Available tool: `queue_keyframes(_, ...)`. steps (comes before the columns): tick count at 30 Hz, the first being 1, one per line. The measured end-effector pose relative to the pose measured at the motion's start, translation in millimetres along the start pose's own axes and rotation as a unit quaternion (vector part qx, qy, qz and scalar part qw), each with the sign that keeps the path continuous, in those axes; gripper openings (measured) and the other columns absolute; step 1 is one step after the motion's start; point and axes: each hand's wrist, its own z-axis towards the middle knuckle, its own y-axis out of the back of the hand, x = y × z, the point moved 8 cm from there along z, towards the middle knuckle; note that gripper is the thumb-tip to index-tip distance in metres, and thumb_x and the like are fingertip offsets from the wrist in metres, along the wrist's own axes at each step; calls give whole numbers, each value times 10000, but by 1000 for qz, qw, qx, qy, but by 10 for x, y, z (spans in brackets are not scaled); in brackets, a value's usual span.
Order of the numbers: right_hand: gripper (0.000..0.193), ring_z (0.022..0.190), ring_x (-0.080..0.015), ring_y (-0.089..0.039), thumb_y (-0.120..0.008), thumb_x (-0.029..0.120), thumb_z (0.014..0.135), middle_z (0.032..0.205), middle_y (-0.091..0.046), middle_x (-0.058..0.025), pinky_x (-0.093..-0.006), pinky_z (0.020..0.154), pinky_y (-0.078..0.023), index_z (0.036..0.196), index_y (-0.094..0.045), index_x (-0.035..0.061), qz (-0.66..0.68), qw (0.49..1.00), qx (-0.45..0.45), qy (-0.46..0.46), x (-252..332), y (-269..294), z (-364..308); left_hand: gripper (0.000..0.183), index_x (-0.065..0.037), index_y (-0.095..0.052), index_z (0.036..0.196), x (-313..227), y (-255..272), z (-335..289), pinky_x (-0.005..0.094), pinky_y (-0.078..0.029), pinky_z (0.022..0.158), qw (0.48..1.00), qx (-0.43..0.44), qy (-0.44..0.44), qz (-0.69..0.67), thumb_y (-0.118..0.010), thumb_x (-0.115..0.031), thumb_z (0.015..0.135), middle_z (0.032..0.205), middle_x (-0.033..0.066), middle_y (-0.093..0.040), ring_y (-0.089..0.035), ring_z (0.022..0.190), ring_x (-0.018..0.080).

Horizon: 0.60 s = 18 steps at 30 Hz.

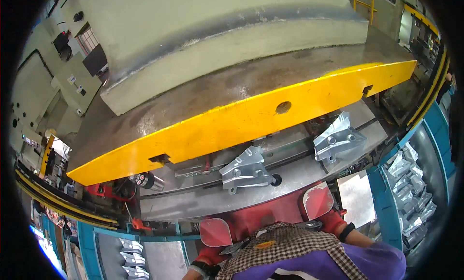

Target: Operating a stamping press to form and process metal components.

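Observation:
My left hand (211,256), in a red glove, is at the lower middle beside the left rounded guard plate (215,232) of a red console (270,210). My right hand (331,223), also red-gloved, reaches in by the right guard plate (317,201). The fingers of both hands are mostly hidden, so I cannot make out their grip. Beyond the console, one silver stamped metal bracket (246,171) lies on the press bed (193,205). Another silver bracket (338,140) sits farther right, partly beneath the yellow-fronted press ram (232,118).
A blue-edged bin (386,202) at right holds several silver parts (411,188). At lower left, several brackets (134,258) lie in another blue-framed bin (87,241). A metal cylinder (149,181) stands at the bed's left. A pale sheet (356,198) lies right of the console.

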Motion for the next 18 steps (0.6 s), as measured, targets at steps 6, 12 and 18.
queue_keyframes(6,513,1095,-347,-515,-612,410,756,1188,-547,-144,-443,911,-416,1194,-523,156,243,963,100,-56,-257,145,-245,575,-90,-498,1257,103,-65,-237,360,-393,959,974,20,50,-222,-650,-382,785,1273,112,-512,-482,1169,258)
queue_keyframes(12,413,891,-215,-609,-570,349,847,1002,-618,-87,-342,765,-475,1143,-519,65,627,778,-11,-36,-126,254,141,472,-47,-459,1273,-106,414,147,258,-445,655,827,-36,95,-553,-557,-296,884,989,48,-591,-544,774,117)
queue_keyframes(18,566,640,-93,-550,-542,522,852,758,-602,-26,-236,588,-443,1117,-553,21,756,643,-96,-68,-102,478,317,348,-48,-527,1185,-311,1576,1955,231,-411,562,846,-138,-17,-514,-478,-288,938,811,-4,-585,-505,629,82)
